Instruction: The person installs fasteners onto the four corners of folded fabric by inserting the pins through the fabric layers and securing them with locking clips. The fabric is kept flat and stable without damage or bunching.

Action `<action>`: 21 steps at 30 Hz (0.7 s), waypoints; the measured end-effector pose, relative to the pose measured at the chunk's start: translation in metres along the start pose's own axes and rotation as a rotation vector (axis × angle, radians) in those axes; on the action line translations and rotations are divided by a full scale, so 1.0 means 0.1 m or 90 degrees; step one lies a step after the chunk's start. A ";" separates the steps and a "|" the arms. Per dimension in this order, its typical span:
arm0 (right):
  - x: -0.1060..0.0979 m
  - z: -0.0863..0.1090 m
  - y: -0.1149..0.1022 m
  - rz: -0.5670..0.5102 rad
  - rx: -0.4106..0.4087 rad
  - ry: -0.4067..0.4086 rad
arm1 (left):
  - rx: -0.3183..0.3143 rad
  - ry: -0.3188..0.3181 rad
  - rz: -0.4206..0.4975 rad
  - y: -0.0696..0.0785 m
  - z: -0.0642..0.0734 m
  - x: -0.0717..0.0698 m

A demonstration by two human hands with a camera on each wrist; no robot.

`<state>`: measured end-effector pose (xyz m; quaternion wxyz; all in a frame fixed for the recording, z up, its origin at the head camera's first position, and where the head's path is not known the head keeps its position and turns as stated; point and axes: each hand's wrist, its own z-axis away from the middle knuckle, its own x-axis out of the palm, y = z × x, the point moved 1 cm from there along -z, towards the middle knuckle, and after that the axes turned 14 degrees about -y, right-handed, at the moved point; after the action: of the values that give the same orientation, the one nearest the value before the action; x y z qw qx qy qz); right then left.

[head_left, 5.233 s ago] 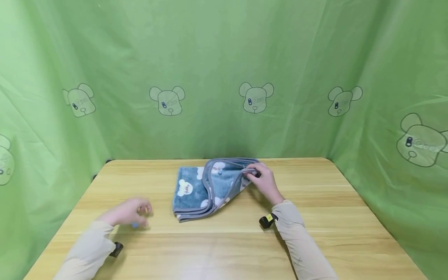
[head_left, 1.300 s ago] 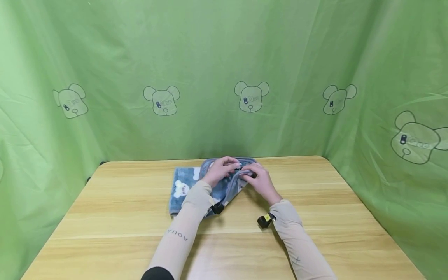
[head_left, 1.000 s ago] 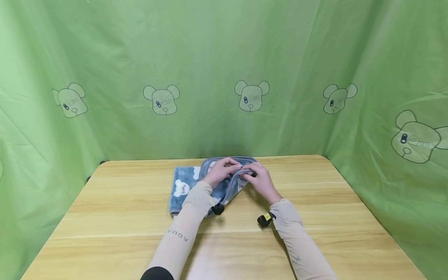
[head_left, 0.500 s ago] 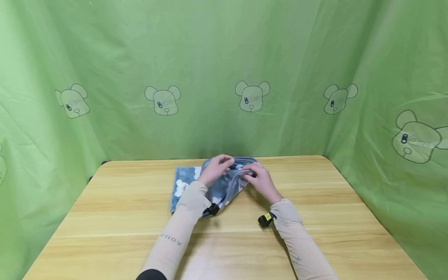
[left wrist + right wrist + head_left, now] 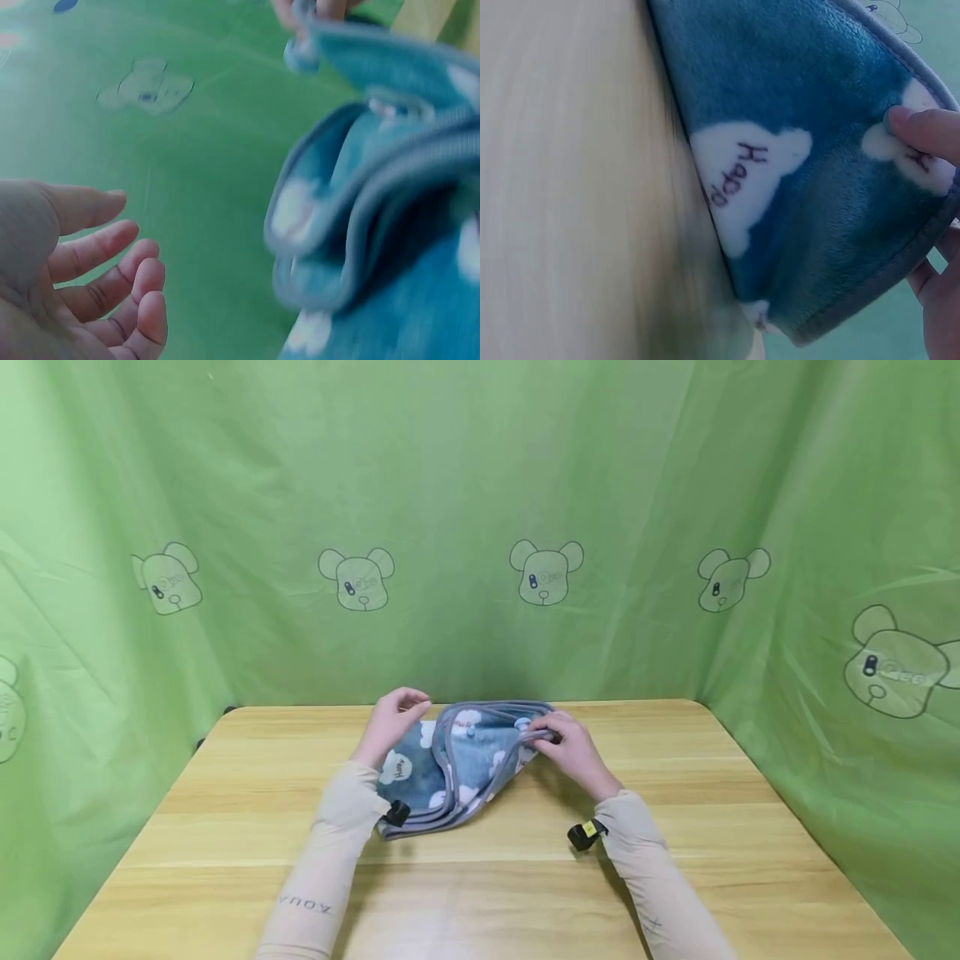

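A folded blue fleece blanket [image 5: 472, 760] with grey piping and white bear-head prints lies near the far side of the table. My right hand [image 5: 570, 747] pinches its upper right corner and lifts that edge; in the right wrist view the thumb [image 5: 930, 133] presses on the fleece. Beside those fingertips sits a small light-blue round piece [image 5: 522, 723], seen also as a pale blue knob [image 5: 301, 56] in the left wrist view. A second small blue dot [image 5: 471, 732] shows on the top layer. My left hand [image 5: 392, 720], holding nothing, hovers over the blanket's left side, fingers loosely bent.
The wooden table [image 5: 300, 827] carries the blanket. A green curtain [image 5: 450, 635] with bear outlines closes off the back and both sides. Black wrist cameras [image 5: 397, 813] hang below both sleeves.
My left hand has moved left from the blanket's corner, away from my right hand, uncovering the light-blue piece there. My right hand keeps its grip. Earlier, the left hand was over the table at left.
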<state>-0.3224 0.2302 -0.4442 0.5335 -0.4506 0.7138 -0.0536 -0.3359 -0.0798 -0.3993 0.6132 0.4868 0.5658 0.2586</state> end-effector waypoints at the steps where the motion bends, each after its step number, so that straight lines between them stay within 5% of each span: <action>1: -0.02 0.01 -0.01 0.004 -0.003 -0.005 | -0.010 0.009 0.003 -0.04 0.02 -0.04; 12: -0.18 0.21 0.02 0.055 -0.037 -0.094 | -0.140 0.108 0.000 -0.53 0.06 -0.24; 17: -0.21 0.28 0.04 0.054 -0.046 -0.141 | -0.218 0.109 0.003 -0.72 0.00 -0.20; 21: -0.23 0.35 0.05 0.071 -0.056 -0.188 | -0.242 0.100 0.027 -0.83 -0.07 -0.15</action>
<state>-0.2964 0.2628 -0.4454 0.6145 -0.4360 0.6533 0.0740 -0.3650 -0.1238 -0.4656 0.6426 0.3527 0.5427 0.4101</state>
